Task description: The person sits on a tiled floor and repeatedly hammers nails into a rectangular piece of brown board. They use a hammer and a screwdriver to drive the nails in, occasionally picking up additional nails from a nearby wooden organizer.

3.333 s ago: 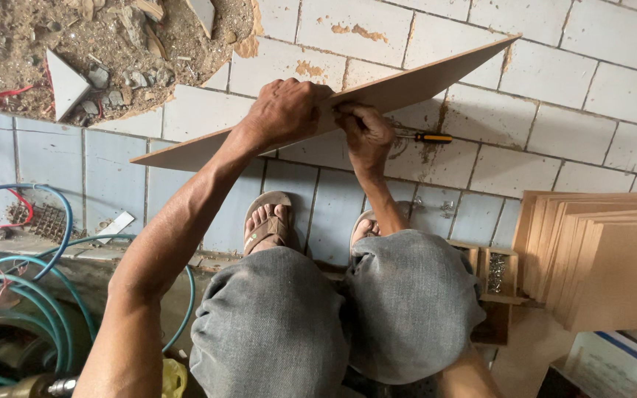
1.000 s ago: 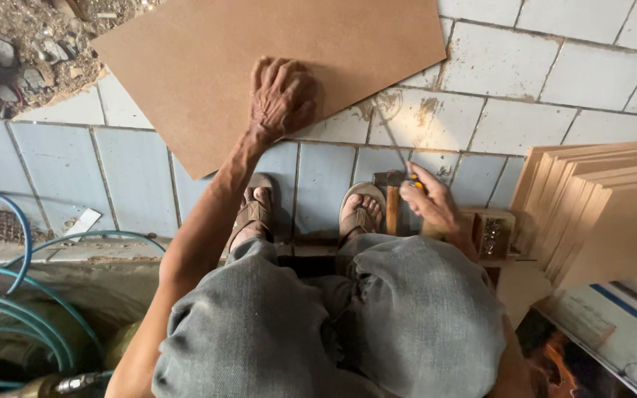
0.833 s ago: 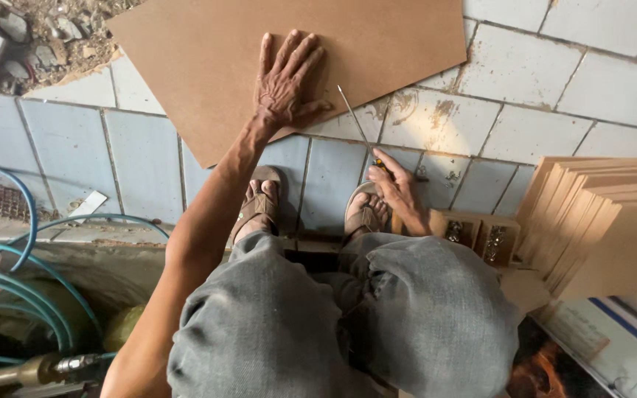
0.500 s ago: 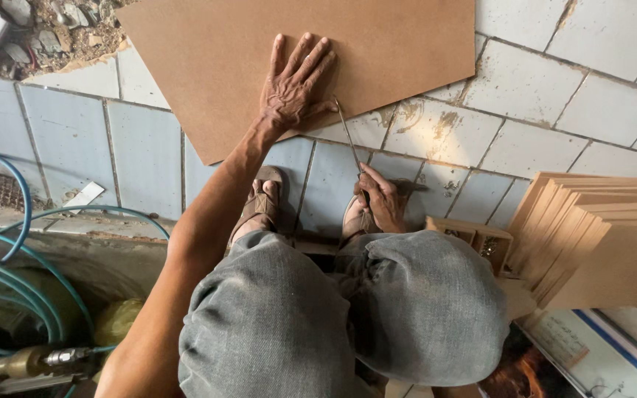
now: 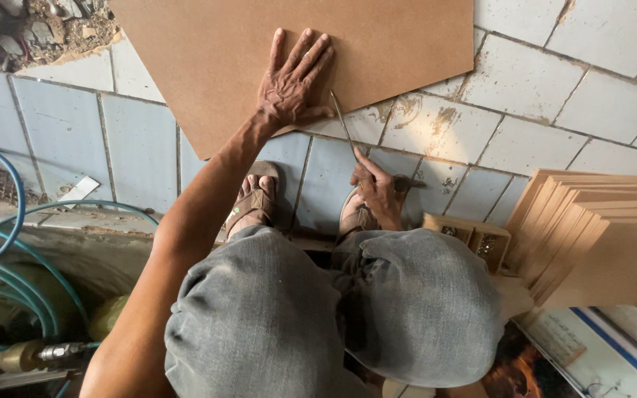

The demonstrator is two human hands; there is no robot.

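Head view looks straight down over my grey-trousered knees (image 5: 333, 309) and sandalled feet to a floor of pale square tiles (image 5: 554, 125). My left hand (image 5: 289, 88) lies flat, fingers spread, palm pressed down on a large flat brown board, fibreboard by the look of it (image 5: 208, 51), which rests on the tiles and runs out past the top edge of the frame. The hand sits close to the board's near edge, with the board's near corner down and to its left.

My right hand (image 5: 375, 188) is lower, just above my right foot, closed in a pinch around a thin, straight metal rod or blade (image 5: 343, 127). That tool slants up from the right hand toward the left, and its far tip reaches the board's near edge just right of my left thumb. I cannot tell whether the tip touches the board or only the tile beside it.

Right of my right hand, well apart, a stack of thin tan sheets (image 5: 599, 236) leans fanned out, with a small wooden box (image 5: 470, 234) between it and the hand. Left of my left arm, blue-green hoses (image 5: 31, 250) curl over a dirty hollow, and a brass-coloured fitting (image 5: 16, 357) lies near my elbow.
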